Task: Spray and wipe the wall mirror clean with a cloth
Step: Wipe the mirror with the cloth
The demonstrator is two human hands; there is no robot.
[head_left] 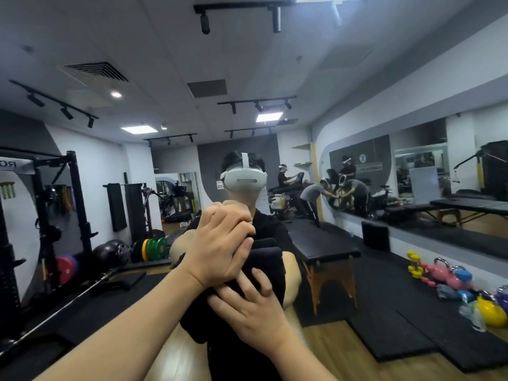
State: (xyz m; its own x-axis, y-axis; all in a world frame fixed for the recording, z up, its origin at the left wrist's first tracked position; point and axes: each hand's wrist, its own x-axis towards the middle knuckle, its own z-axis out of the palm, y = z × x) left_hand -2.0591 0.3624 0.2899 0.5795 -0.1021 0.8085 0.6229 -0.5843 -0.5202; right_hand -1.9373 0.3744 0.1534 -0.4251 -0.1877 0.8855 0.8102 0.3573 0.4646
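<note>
The wall mirror (154, 78) fills the view in front of me and shows my own reflection wearing a white headset. A dark folded cloth (265, 259) is held up against the glass at chest height. My left hand (220, 243) reaches in from the lower left, its fingers curled over the cloth's upper edge. Just below it, my right hand (247, 306) grips the lower part of the cloth with bent, spread fingers. The two hands overlap and hide much of the cloth. No spray bottle is in view.
The mirror reflects a gym: a black squat rack (74, 215) and weight plates (154, 247) at left, black massage benches (324, 248) at centre right, coloured kettlebells and dumbbells (450, 279) on the floor at right, and people (310, 196) working at another mirror.
</note>
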